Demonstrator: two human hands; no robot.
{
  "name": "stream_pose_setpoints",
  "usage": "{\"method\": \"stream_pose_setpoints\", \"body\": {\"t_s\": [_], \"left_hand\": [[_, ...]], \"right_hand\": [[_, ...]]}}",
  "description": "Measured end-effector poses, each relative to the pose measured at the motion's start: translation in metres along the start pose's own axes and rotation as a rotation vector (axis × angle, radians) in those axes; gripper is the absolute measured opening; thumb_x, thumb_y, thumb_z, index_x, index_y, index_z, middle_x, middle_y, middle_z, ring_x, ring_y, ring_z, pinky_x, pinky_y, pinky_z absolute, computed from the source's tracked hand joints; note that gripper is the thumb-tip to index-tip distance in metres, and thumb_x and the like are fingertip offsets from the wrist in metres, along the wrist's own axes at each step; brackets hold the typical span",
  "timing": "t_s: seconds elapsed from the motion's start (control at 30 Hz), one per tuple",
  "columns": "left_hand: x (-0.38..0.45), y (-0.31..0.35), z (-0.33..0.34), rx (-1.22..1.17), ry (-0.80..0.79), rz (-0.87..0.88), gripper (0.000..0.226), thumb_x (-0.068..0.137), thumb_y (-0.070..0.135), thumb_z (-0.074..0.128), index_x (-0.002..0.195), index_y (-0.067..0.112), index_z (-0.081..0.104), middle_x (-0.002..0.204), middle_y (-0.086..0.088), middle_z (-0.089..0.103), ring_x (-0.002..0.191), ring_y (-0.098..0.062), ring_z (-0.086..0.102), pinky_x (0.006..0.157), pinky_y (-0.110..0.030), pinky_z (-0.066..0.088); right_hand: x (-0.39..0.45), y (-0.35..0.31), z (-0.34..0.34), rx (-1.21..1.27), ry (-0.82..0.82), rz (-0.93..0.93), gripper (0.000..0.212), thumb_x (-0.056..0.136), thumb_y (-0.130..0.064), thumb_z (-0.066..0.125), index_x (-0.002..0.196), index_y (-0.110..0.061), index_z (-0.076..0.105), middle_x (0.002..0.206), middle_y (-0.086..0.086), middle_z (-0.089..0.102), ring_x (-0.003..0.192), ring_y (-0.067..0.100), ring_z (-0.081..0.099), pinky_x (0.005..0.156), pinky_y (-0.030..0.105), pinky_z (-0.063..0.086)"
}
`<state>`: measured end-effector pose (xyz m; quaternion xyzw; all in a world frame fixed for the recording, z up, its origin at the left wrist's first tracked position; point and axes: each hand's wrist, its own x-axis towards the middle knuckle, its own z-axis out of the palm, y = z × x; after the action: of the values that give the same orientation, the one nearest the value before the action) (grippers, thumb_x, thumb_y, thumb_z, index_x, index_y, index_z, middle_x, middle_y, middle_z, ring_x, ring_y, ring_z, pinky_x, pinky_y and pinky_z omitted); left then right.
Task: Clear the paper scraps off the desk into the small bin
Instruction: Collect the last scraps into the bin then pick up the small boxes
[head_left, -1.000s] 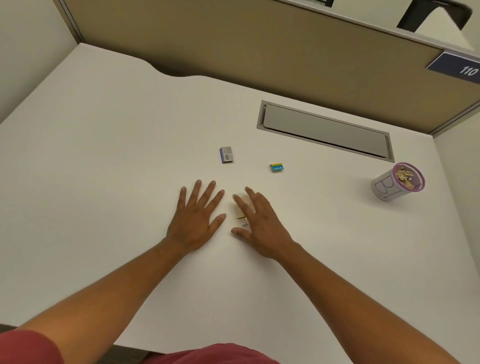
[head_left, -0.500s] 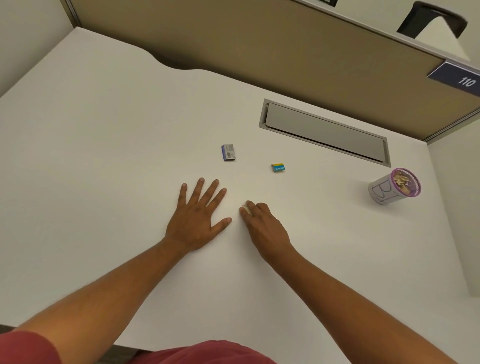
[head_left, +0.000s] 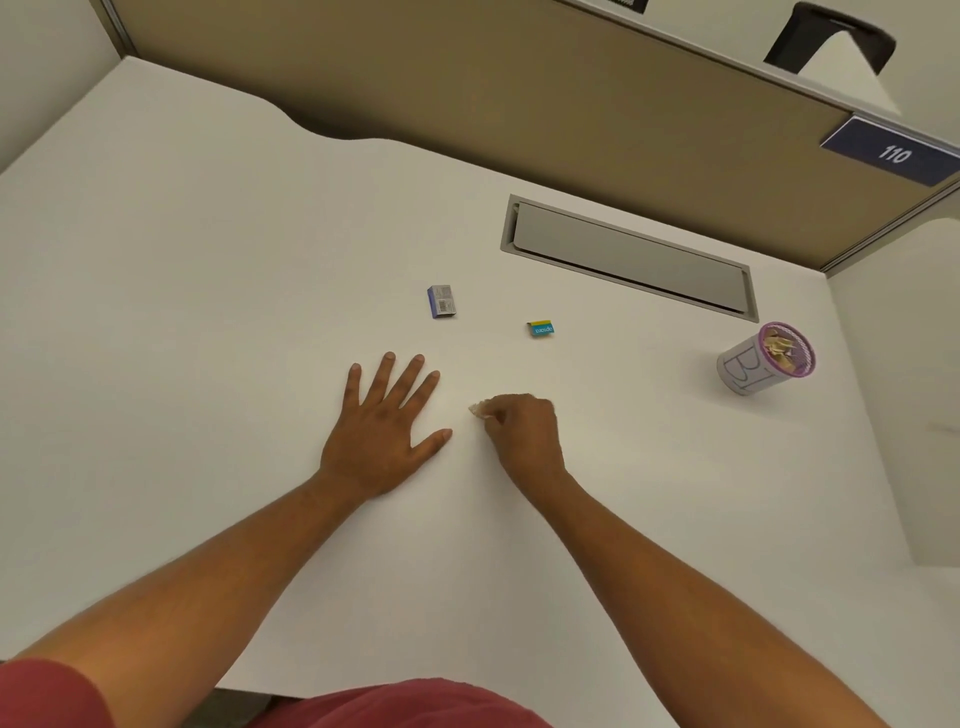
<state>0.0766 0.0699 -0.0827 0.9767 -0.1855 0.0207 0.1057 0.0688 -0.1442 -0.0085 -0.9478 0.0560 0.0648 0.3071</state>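
My right hand (head_left: 522, 428) is curled into a loose fist at the middle of the white desk (head_left: 208, 312), pinching a small pale paper scrap (head_left: 477, 410) that pokes out past the fingertips. My left hand (head_left: 384, 423) lies flat on the desk just to its left, fingers spread, holding nothing. The small bin (head_left: 763, 358), a paper-wrapped cup with a purple mesh rim and scraps inside, stands at the far right of the desk, well away from both hands.
A small blue and grey box (head_left: 441, 301) and a little teal and yellow eraser (head_left: 541, 329) lie beyond my hands. A grey cable hatch (head_left: 628, 257) is set into the desk near the tan partition (head_left: 519, 88). The desk's right edge runs just past the bin.
My right hand went from flat over the scraps to a closed fist that holds a scrap. The left hand stayed flat in place.
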Motion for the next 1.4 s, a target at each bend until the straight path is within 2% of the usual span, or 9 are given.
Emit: {"method": "stream_pose_setpoints", "body": {"t_s": [0.1, 0.2, 0.4, 0.53, 0.67, 0.8, 1.0, 1.17, 1.4], "left_hand": [[0.001, 0.001, 0.000, 0.007, -0.016, -0.004, 0.081, 0.099, 0.078, 0.020, 0.167, 0.033, 0.016, 0.177, 0.007, 0.012, 0.164, -0.028, 0.008, 0.128, -0.064, 0.008], [0.001, 0.001, 0.000, 0.020, -0.043, 0.002, 0.082, 0.099, 0.077, 0.019, 0.167, 0.031, 0.017, 0.177, 0.005, 0.012, 0.164, -0.029, 0.007, 0.128, -0.066, 0.008], [0.005, 0.022, -0.003, 0.034, 0.022, 0.051, 0.083, 0.099, 0.071, 0.030, 0.167, 0.023, 0.020, 0.177, -0.001, 0.008, 0.164, -0.030, 0.004, 0.127, -0.067, 0.006], [0.010, 0.090, 0.012, -0.072, 0.035, 0.315, 0.079, 0.102, 0.066, 0.031, 0.168, 0.023, 0.017, 0.178, -0.001, 0.007, 0.164, -0.026, 0.006, 0.128, -0.061, 0.015], [0.021, 0.161, 0.031, -0.109, -0.065, 0.479, 0.074, 0.103, 0.069, 0.030, 0.167, 0.034, 0.014, 0.178, 0.005, 0.003, 0.165, -0.023, 0.004, 0.130, -0.053, 0.008], [0.040, 0.199, 0.037, -0.091, -0.136, 0.488, 0.071, 0.103, 0.071, 0.026, 0.166, 0.038, 0.019, 0.177, 0.007, 0.008, 0.164, -0.023, 0.005, 0.129, -0.055, 0.010], [0.050, 0.207, 0.042, -0.043, -0.148, 0.470, 0.067, 0.104, 0.068, 0.024, 0.165, 0.039, 0.023, 0.176, 0.006, 0.014, 0.164, -0.021, 0.009, 0.130, -0.054, 0.013], [0.050, 0.206, 0.044, -0.089, -0.130, 0.462, 0.066, 0.105, 0.068, 0.026, 0.164, 0.041, 0.022, 0.176, 0.009, 0.013, 0.164, -0.018, 0.008, 0.131, -0.053, 0.013], [0.050, 0.207, 0.044, -0.095, -0.107, 0.463, 0.066, 0.105, 0.067, 0.027, 0.164, 0.039, 0.025, 0.176, 0.008, 0.015, 0.164, -0.020, 0.010, 0.130, -0.054, 0.016]], "right_hand": [[0.002, 0.006, -0.017, 0.572, 0.060, 0.357, 0.017, 0.078, -0.013, 0.081, 0.069, -0.027, 0.082, 0.082, -0.007, 0.081, 0.080, 0.011, 0.076, 0.080, 0.027, 0.061], [0.002, 0.021, -0.042, 1.045, 0.007, 0.554, 0.020, 0.079, 0.008, 0.078, 0.072, -0.010, 0.083, 0.088, 0.008, 0.081, 0.076, 0.019, 0.074, 0.079, 0.028, 0.064], [-0.007, 0.075, -0.114, 1.405, 0.031, 0.691, 0.017, 0.086, 0.010, 0.071, 0.079, 0.001, 0.083, 0.090, 0.013, 0.079, 0.080, 0.026, 0.078, 0.068, 0.021, 0.063], [-0.008, 0.116, -0.180, 1.458, 0.162, 0.661, 0.015, 0.089, 0.008, 0.069, 0.082, 0.003, 0.082, 0.092, 0.015, 0.079, 0.082, 0.027, 0.079, 0.068, 0.022, 0.064], [0.003, 0.155, -0.250, 1.139, 0.407, 0.522, 0.016, 0.081, 0.007, 0.078, 0.097, 0.006, 0.076, 0.098, 0.018, 0.076, 0.083, 0.025, 0.076, 0.073, 0.026, 0.063], [0.032, 0.196, -0.292, 0.409, 0.594, 0.462, 0.012, 0.080, -0.009, 0.082, 0.092, -0.007, 0.082, 0.100, 0.013, 0.079, 0.098, 0.027, 0.075, 0.088, 0.040, 0.063], [0.080, 0.225, -0.293, -0.092, 0.494, 0.361, 0.027, 0.090, -0.006, 0.060, 0.104, -0.012, 0.082, 0.115, 0.011, 0.077, 0.105, 0.029, 0.072, 0.081, 0.030, 0.057], [0.096, 0.235, -0.285, -0.367, 0.201, 0.247, 0.034, 0.099, -0.006, 0.049, 0.118, -0.013, 0.076, 0.121, 0.015, 0.073, 0.109, 0.033, 0.067, 0.084, 0.027, 0.046], [0.091, 0.238, -0.298, -0.579, 0.275, 0.197, 0.029, 0.086, -0.011, 0.073, 0.116, -0.012, 0.074, 0.104, 0.014, 0.075, 0.092, 0.034, 0.070, 0.072, 0.034, 0.055]]}}
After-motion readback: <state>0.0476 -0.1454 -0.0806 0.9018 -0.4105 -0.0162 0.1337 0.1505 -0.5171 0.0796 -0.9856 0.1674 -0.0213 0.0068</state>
